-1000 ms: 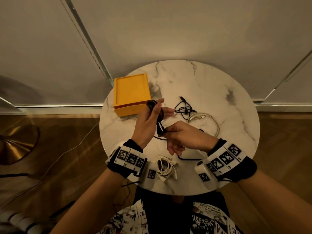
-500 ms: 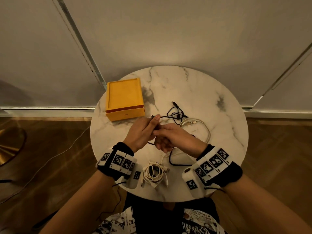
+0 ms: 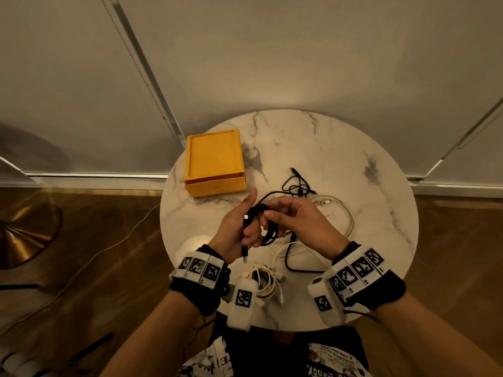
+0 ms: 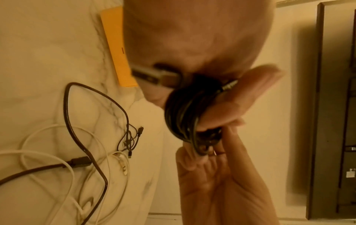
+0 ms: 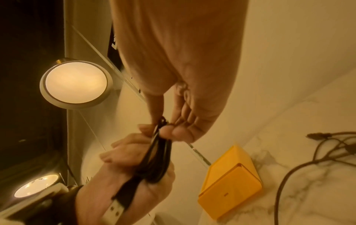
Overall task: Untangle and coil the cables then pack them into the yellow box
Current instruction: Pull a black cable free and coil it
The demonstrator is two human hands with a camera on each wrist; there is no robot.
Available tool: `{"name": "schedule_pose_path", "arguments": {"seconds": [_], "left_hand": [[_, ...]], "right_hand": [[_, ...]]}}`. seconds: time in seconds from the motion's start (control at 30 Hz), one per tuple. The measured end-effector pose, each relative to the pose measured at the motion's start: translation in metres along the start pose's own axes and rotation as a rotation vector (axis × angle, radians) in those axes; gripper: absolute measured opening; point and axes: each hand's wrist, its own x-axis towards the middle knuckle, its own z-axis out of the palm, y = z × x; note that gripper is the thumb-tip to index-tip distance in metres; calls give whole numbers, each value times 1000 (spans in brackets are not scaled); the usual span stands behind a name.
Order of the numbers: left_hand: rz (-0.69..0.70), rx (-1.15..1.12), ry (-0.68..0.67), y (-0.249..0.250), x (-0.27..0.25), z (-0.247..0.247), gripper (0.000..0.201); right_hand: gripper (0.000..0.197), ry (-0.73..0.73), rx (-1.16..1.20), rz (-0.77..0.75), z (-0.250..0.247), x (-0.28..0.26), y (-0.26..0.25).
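A black cable (image 3: 263, 227) is wound in a coil round the fingers of my left hand (image 3: 246, 227), held above the marble table (image 3: 313, 148). Its USB plug (image 3: 245, 253) hangs down by my left wrist. My right hand (image 3: 268, 213) pinches the coil's strands at the far side. The left wrist view shows the coil (image 4: 183, 115) gripped in my curled left fingers (image 4: 240, 103), and the right hand (image 4: 221, 175) meeting it from below. The cable's loose tail (image 3: 290, 263) trails over the table. The yellow box (image 3: 213, 161) stands at the back left, its top shut.
A coiled white cable (image 3: 268, 281) lies at the table's front edge. A thin black cable (image 3: 298, 185) lies tangled beyond my hands, and a pale cable loop (image 3: 340, 210) curves to the right. A lit lamp (image 5: 75, 83) stands off the table's left side.
My hands have lifted slightly and drawn apart. The right hand has come round to the coil's far side, and more black cable is wound on my left fingers. The plug now hangs free.
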Motion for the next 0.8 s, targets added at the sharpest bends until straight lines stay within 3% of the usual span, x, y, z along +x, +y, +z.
{"name": "schedule_pose_path", "arguments": {"seconds": [0.13,0.27,0.5,0.57,0.63,0.8], "left_hand": [[278,194,335,-7,4,9,57],[470,325,479,-13,7,8,55],[395,69,198,-32,-5,-7,24],[343,-35,150,-33,-8,-16,25],[324,-17,128,-35,-12,-24,32],[323,238,158,-28,-19,-31,22]], "right_hand": [[10,145,28,-26,8,2,11],[11,216,54,-13,18,0,19],[6,308,86,-1,9,2,22],[6,317,117,6,5,1,20],[6,317,116,9,4,0,20],[8,290,67,15,6,-1,24]]}}
